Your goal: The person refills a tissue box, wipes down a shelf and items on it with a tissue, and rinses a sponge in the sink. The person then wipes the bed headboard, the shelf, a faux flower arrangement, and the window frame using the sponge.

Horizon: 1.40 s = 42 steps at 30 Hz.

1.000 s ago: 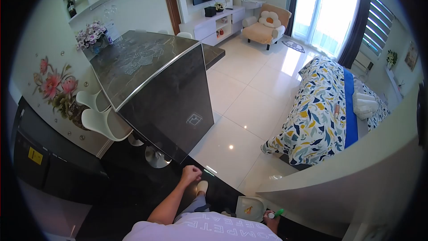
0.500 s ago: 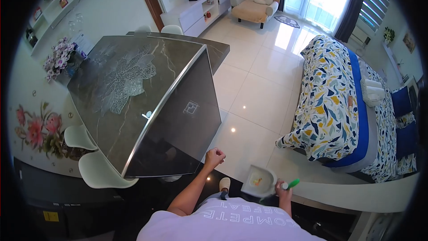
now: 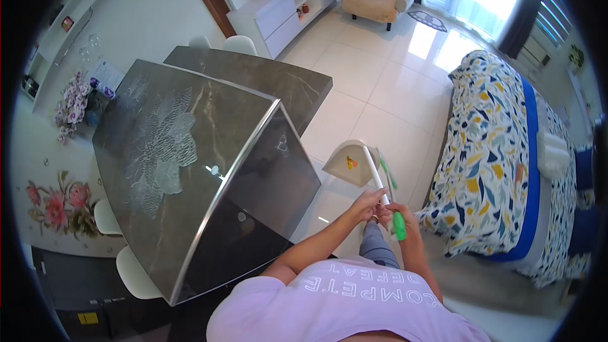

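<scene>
In the head view, both hands are in front of the shirt (image 3: 364, 297), close together, and the dustpan (image 3: 338, 168) lies just beyond them. Its white handle (image 3: 375, 167) runs from the back of the pan toward the person and reaches the left hand (image 3: 369, 205). The left grip is closed, its fingers curled around the near part of this handle, so the pan itself is ahead of the grip and a little to its left. An orange and yellow patch (image 3: 351, 162) shows inside the pan; whether it is a print or something loose, I cannot tell. Nor can I tell whether the pan touches the floor (image 3: 398, 114).

The right hand (image 3: 401, 211) is just beside the left, its grip closed at a green handle (image 3: 398, 227), whose thick end points back toward the shirt. The exact finger placement is partly hidden. A thin green strip (image 3: 388, 174) lies ahead of the right grip, beside the white handle.

The counter (image 3: 234, 114) stands to the left of the hands, apart from the pan. The bed (image 3: 484, 171) is to the right, and an armchair (image 3: 372, 6) stands far ahead across the floor.
</scene>
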Tool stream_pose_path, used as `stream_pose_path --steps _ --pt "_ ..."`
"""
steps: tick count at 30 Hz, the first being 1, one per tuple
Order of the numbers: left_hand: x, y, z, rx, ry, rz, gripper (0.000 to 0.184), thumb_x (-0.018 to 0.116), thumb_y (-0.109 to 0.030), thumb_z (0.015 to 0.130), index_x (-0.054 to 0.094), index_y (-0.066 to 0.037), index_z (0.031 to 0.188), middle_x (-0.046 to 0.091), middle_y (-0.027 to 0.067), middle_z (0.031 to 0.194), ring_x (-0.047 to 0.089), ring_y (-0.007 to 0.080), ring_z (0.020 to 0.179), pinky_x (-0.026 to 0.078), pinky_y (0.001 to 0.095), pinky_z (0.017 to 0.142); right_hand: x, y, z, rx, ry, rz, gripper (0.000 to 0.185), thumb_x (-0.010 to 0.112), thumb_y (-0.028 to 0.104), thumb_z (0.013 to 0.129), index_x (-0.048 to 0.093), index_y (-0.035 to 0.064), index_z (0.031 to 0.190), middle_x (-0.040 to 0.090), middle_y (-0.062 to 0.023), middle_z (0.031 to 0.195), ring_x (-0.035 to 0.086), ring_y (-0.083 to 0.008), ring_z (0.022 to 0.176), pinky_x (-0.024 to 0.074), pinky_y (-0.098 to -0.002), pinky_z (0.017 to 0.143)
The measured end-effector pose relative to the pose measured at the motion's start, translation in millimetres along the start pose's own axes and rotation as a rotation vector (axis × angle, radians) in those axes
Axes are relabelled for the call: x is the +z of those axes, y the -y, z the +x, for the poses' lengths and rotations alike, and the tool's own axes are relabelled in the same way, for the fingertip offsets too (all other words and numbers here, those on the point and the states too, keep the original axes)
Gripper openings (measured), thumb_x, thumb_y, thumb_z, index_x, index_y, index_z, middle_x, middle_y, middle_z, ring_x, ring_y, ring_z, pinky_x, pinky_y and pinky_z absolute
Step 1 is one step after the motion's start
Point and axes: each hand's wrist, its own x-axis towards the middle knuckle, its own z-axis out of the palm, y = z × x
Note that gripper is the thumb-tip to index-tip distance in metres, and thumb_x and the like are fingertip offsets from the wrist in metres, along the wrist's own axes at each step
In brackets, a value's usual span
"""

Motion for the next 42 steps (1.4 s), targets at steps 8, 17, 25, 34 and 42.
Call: stream_pose_path --steps 8,17,25,34,42 --pt "52 -113 143 0.048 -0.245 -0.011 0.016 0.053 -0.01 0.085 0.055 0.005 0.08 0.054 0.0119 0.066 0.054 0.021 0.053 0.045 0.0319 0.043 111 150 65 -0.099 -0.083 -0.802 0.011 0.052 -0.004 0.069 0.049 0.0012 0.078 0.05 -0.008 0.063 0.049 -0.0147 0.048 0.0424 -0.0276 0.041" --pt "87 -229 323 0.035 -0.364 -0.188 0.012 0.048 -0.007 0.085 0.05 0.003 0.079 0.051 0.0118 0.066 0.054 0.0247 0.054 0.046 0.0386 0.044 195 316 165 -0.097 -0.082 -1.026 0.02 0.051 -0.004 0.068 0.05 -0.0037 0.088 0.057 -0.013 0.074 0.058 -0.0201 0.061 0.0504 -0.0306 0.053" --pt "70 -326 590 0.132 -0.422 -0.457 0.006 0.039 0.001 0.073 0.044 0.001 0.076 0.044 0.0118 0.062 0.048 0.0261 0.044 0.039 0.0422 0.034 262 509 240 -0.023 0.105 -0.551 0.033 0.045 0.001 0.072 0.056 -0.0042 0.102 0.055 -0.0252 0.111 0.055 -0.0396 0.103 0.04 -0.0498 0.095" --pt "103 -486 699 0.242 -0.15 -0.875 0.007 0.047 -0.004 0.067 0.041 -0.007 0.065 0.044 0.0078 0.066 0.049 0.0213 0.06 0.044 0.0321 0.055 304 690 273 -0.232 -0.098 -0.58 0.038 0.047 0.007 0.089 0.038 0.0068 0.126 0.058 -0.0104 0.088 0.06 -0.0157 0.067 0.0493 -0.0253 0.051" --pt "187 -590 819 0.167 -0.141 -0.084 0.015 0.048 -0.018 0.079 0.057 -0.007 0.079 0.059 0.0078 0.076 0.058 0.0192 0.07 0.048 0.0319 0.062 285 913 339 -0.043 -0.215 -0.36 0.015 0.048 0.004 0.088 0.045 0.0082 0.102 0.031 0.0061 0.057 0.028 -0.0028 0.042 0.0232 -0.0181 0.034"
